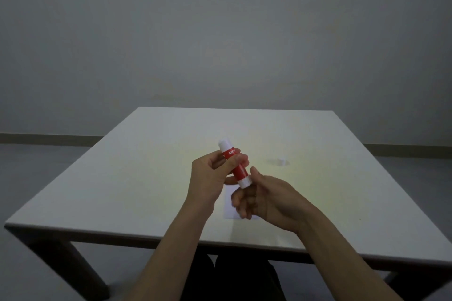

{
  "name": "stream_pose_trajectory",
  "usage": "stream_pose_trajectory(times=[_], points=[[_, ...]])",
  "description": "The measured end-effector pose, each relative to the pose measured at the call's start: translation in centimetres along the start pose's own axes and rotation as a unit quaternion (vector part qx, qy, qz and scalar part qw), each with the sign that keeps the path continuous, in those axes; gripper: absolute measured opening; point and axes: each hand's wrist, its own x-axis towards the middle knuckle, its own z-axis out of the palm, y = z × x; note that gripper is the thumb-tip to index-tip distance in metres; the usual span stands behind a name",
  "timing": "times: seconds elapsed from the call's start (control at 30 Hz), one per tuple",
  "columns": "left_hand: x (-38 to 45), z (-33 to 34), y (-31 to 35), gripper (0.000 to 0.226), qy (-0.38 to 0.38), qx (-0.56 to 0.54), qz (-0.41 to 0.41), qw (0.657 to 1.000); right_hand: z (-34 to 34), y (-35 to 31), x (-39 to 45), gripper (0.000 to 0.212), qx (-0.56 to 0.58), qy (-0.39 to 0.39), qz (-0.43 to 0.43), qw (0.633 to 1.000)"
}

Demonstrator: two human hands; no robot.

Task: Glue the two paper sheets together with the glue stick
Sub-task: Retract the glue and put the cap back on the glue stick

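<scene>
My left hand (210, 178) grips a red glue stick (235, 165) around its upper half and holds it tilted above the table. The stick's white top end points up and away from me. My right hand (266, 200) meets the stick's white base knob with thumb and forefinger, its other fingers curled. A white paper sheet (230, 205) lies flat on the table under both hands, mostly hidden by them. I cannot tell whether it is one sheet or two.
A small white piece (281, 161), probably the glue stick's cap, sits on the white table (122, 190) to the right of the hands. The table's near edge runs just below my forearms. Grey floor and wall surround the table.
</scene>
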Motion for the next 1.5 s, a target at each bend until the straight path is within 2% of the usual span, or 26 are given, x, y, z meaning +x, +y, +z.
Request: stream_pose_trajectory(times=[0.1, 0.13, 0.17, 0.2, 0.27, 0.33, 0.37, 0.4, 0.43, 0.53, 0.57, 0.6, 0.63, 0.7, 0.77, 0.83, 0.9, 1.0, 1.07, 1.13, 1.17, 1.2, 1.27, 1.3, 1.37, 1.5], points=[[0.0, 0.1, 0.2, 0.007, 0.006, -0.013, 0.004, 1.0, 0.0, 0.7, 0.3, 0.035, -0.016, 0.092, -0.083, 0.992], [0.1, 0.2, 0.4, 0.007, 0.013, -0.013, 0.009, 1.0, 0.4, 1.2, 0.5, 0.025, -0.054, 0.146, -0.138, 0.978], [0.1, 0.4, 0.5, 0.008, 0.02, -0.015, 0.012, 1.0, 0.9, 1.8, 0.8, 0.015, -0.117, 0.214, -0.201, 0.949], [0.1, 0.7, 0.6, 0.008, 0.026, -0.017, 0.013, 0.999, 1.3, 2.4, 1.0, 0.009, -0.192, 0.292, -0.257, 0.901], [0.0, 1.6, 0.7, 0.009, 0.039, -0.017, 0.01, 0.999, 2.1, 3.5, 1.3, 0.02, -0.319, 0.422, -0.333, 0.781], [-0.1, 2.3, 0.6, 0.01, 0.052, -0.011, 0.006, 0.999, 2.3, 3.7, 1.3, 0.027, -0.39, 0.467, -0.371, 0.702], [-0.1, 2.5, 0.5, 0.01, 0.057, -0.009, 0.005, 0.998, 2.2, 3.7, 1.3, 0.028, -0.415, 0.472, -0.377, 0.681], [-0.1, 2.6, 0.4, 0.01, 0.059, -0.008, 0.003, 0.998, 1.9, 3.7, 1.3, 0.03, -0.428, 0.467, -0.376, 0.676], [0.0, 2.6, 0.3, 0.01, 0.059, -0.007, 0.003, 0.998, 1.6, 3.6, 1.2, 0.032, -0.427, 0.449, -0.367, 0.694], [0.2, 1.6, -0.1, 0.006, 0.061, -0.014, 0.01, 0.998, -0.7, 2.4, 1.1, 0.043, -0.401, 0.322, -0.268, 0.815], [0.3, 1.0, -0.3, 0.004, 0.065, -0.02, 0.01, 0.998, -2.1, 1.9, 1.3, 0.047, -0.422, 0.289, -0.236, 0.826], [0.5, 0.4, -0.5, 0.004, 0.067, -0.026, 0.009, 0.997, -3.7, 1.6, 1.7, 0.049, -0.458, 0.28, -0.212, 0.817], [0.6, -0.1, -0.6, 0.006, 0.065, -0.029, 0.006, 0.997, -5.4, 1.2, 2.2, 0.048, -0.499, 0.293, -0.193, 0.792], [0.7, -1.1, -1.1, 0.008, 0.053, -0.025, 0.001, 0.998, -8.5, 0.8, 3.4, 0.049, -0.585, 0.356, -0.132, 0.717], [0.6, -1.7, -1.5, 0.011, 0.046, -0.008, -0.004, 0.999, -10.7, 0.5, 4.4, 0.047, -0.636, 0.395, -0.044, 0.661], [0.6, -2.0, -2.1, 0.011, 0.052, 0.016, -0.011, 0.998, -12.3, 0.3, 5.1, 0.047, -0.67, 0.372, 0.032, 0.641], [0.7, -2.3, -2.6, 0.013, 0.056, 0.039, -0.024, 0.997, -13.2, 0.3, 5.6, 0.048, -0.709, 0.309, 0.093, 0.627], [0.7, -2.5, -3.3, 0.026, 0.041, 0.062, -0.039, 0.996, -13.3, 0.4, 5.8, 0.041, -0.757, 0.267, 0.103, 0.587], [0.5, -2.7, -3.6, 0.031, 0.024, 0.08, -0.035, 0.996, -13.1, 0.5, 5.6, 0.036, -0.746, 0.294, 0.06, 0.594], [0.3, -2.8, -3.6, 0.037, 0.012, 0.089, -0.027, 0.996, -12.4, 0.2, 5.2, 0.031, -0.691, 0.325, -0.002, 0.645], [0.2, -2.9, -3.5, 0.04, 0.01, 0.092, -0.023, 0.995, -11.6, -0.2, 5.0, 0.027, -0.634, 0.337, -0.045, 0.694], [0.2, -2.9, -3.5, 0.042, 0.009, 0.096, -0.02, 0.995, -10.4, -0.6, 4.8, 0.021, -0.546, 0.341, -0.084, 0.761], [0.1, -2.9, -3.4, 0.043, 0.006, 0.112, -0.009, 0.994, -7.4, -1.6, 4.1, 0.012, -0.319, 0.27, -0.129, 0.899], [0.1, -2.9, -3.4, 0.042, 0.004, 0.12, -0.004, 0.993, -6.2, -2.1, 3.8, 0.012, -0.236, 0.219, -0.138, 0.936], [0.0, -3.0, -3.5, 0.04, -0.001, 0.131, 0.003, 0.991, -4.1, -2.8, 3.3, 0.016, -0.193, 0.15, -0.144, 0.959], [-0.4, -3.3, -3.4, 0.041, -0.006, 0.16, 0.011, 0.987, -1.4, -3.9, 3.2, 0.024, -0.283, 0.134, -0.166, 0.935]])
